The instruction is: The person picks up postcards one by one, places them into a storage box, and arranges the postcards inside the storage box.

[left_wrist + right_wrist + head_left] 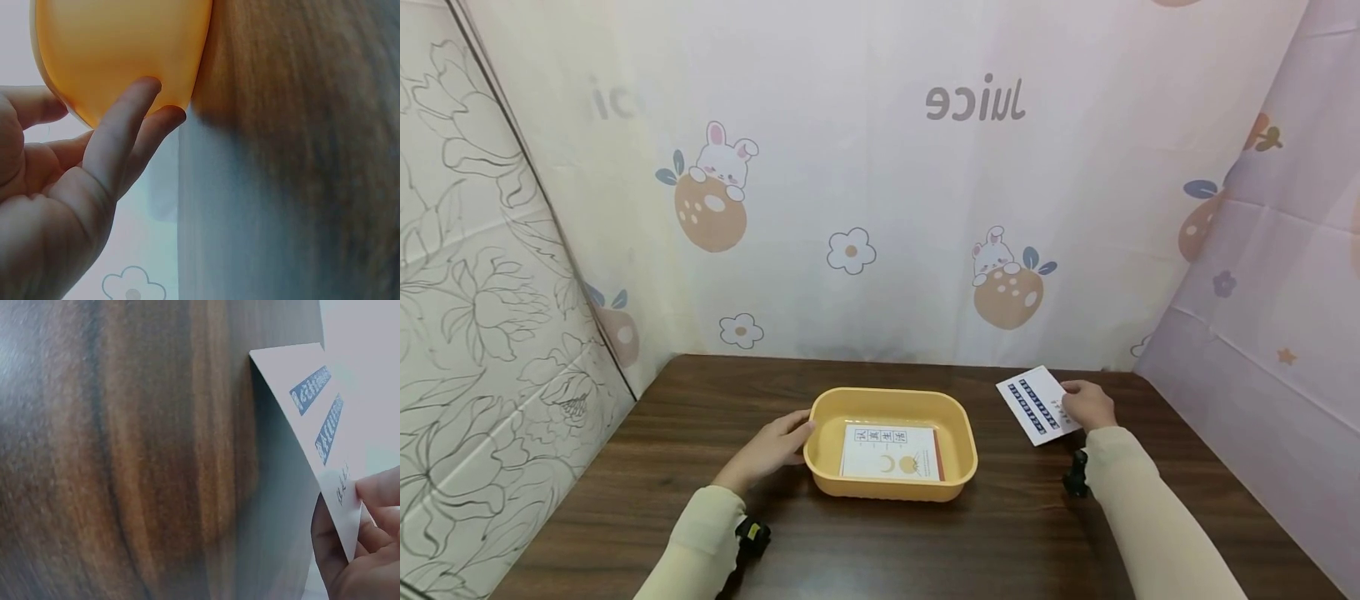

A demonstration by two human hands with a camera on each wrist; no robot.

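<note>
My left hand [775,446] holds the left end of a yellow plastic basin [891,489]. In the left wrist view, fingertips [147,87] lie along the basin's outer wall, with the thumb side at its rim. Inside the basin lies a white card [868,462] with printed characters, a moon and an orange round figure; a red edge shows at its right. To the right, my right hand [1090,406] pinches one corner of another white card [1037,407] with blue text bands. The right wrist view shows this card [300,381] tilted, its far corner close to the table.
The dark wooden table [880,550] runs back to a curtain [880,167] printed with rabbits and flowers. More curtains hang at the left and right sides. Each wrist carries a black strapped device [752,537].
</note>
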